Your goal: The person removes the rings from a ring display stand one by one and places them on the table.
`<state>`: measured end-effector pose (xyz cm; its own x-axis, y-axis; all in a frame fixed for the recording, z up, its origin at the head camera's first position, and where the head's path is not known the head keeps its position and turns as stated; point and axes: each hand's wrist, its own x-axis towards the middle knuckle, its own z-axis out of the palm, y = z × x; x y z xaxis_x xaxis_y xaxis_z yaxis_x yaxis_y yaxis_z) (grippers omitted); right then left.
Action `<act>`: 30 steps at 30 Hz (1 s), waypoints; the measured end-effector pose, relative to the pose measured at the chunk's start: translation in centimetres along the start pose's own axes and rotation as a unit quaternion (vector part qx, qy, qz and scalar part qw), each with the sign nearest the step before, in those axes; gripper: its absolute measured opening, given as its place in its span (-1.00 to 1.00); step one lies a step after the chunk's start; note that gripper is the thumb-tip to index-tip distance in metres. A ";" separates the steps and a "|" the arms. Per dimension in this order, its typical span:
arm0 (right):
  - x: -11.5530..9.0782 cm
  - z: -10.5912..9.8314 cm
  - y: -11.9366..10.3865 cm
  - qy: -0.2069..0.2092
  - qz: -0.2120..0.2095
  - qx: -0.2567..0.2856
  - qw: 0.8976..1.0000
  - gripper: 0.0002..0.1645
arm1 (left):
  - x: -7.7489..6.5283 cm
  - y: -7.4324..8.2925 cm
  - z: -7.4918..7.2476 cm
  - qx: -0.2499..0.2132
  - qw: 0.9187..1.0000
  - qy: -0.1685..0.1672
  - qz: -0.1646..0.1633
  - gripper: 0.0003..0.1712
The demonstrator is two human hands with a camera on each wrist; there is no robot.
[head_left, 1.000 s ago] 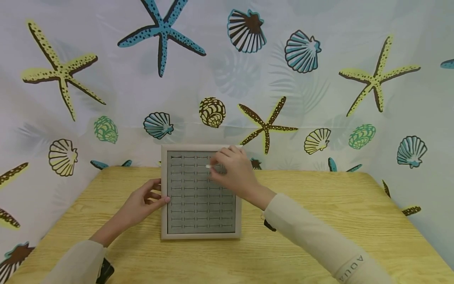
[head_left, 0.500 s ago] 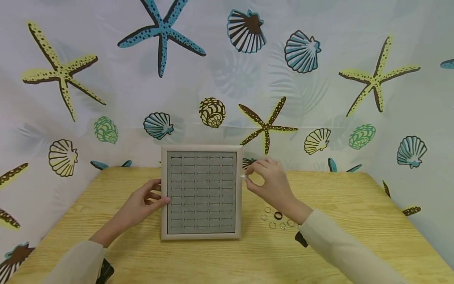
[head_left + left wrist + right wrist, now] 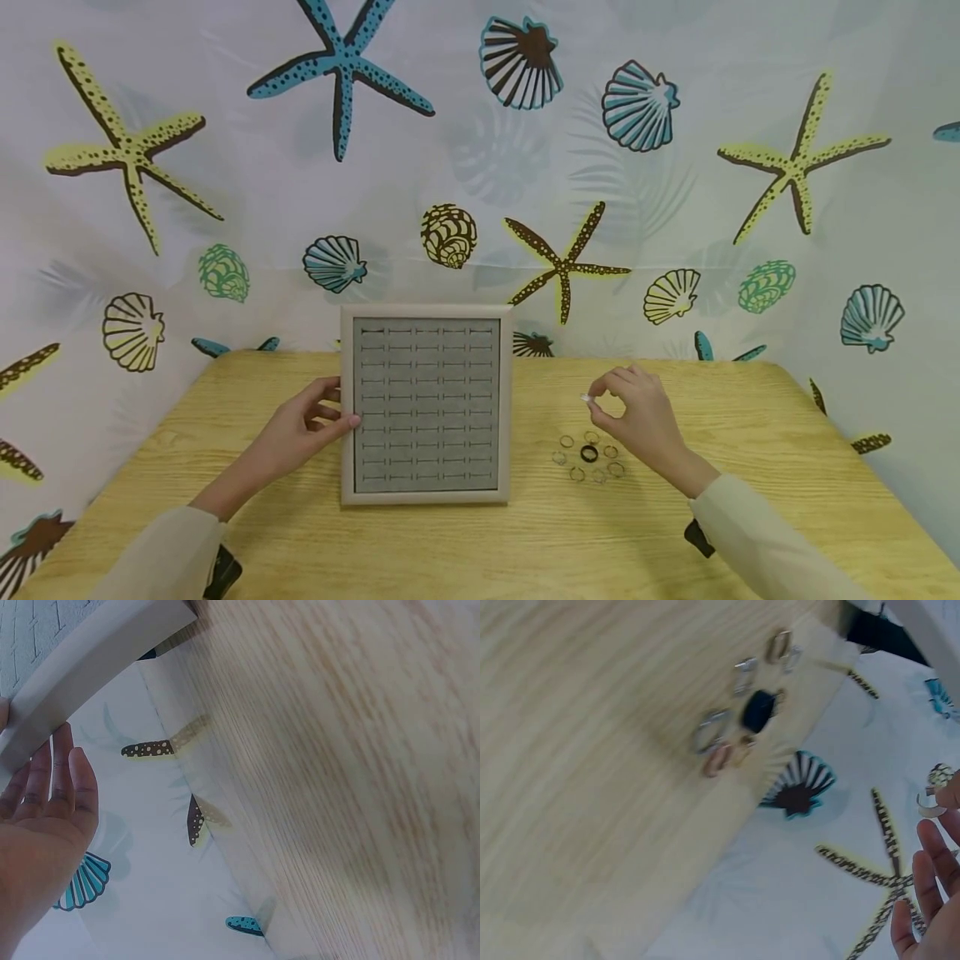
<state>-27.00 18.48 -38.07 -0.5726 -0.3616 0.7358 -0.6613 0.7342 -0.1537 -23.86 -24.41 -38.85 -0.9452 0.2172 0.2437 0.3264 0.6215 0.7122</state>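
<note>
My left hand (image 3: 294,433) grips the left side of a ring display board (image 3: 427,405), thumb on the front of its cream frame (image 3: 97,664) and the other fingers behind. The board stands up on the table, its grey slotted pad facing me. To the right of it, my right hand (image 3: 643,417) pinches a small pale ring (image 3: 585,398) between thumb and index finger, above the table. That ring (image 3: 930,808) shows as a silvery curve in the right wrist view. Below and left of this hand lies a cluster of several thin rings around a wide black ring (image 3: 589,454).
The wood-grain table (image 3: 420,550) spreads out in front of and beside the board. Behind it hangs a white cloth (image 3: 480,150) printed with starfish and shells. Dark devices sit at both wrists, partly under the cream sleeves (image 3: 765,533).
From in front of the board, my right hand has moved right and down with the ring still pinched. The loose rings, hidden at first, now show. My left hand keeps its place.
</note>
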 end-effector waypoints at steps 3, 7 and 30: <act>-1.1 0.1 1.4 -0.012 0.007 -0.018 1.000 -0.86 | 0.0 0.0 0.0 -0.001 1.000 0.000 0.001 -0.37; -2.4 0.1 3.0 -0.028 0.010 -0.034 0.999 -0.84 | 0.0 0.1 0.0 -0.002 1.000 -0.001 0.001 -0.38; -5.6 -0.2 5.6 -0.227 0.034 -0.064 0.971 -0.81 | 0.0 0.0 -0.1 -0.008 1.000 -0.007 -0.001 -0.38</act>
<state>-27.42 24.78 -42.88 -0.7869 -0.5041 0.3559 -0.5652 0.8203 -0.0879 -23.85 -24.48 -38.84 -0.9459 0.2255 0.2331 0.3237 0.6094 0.7238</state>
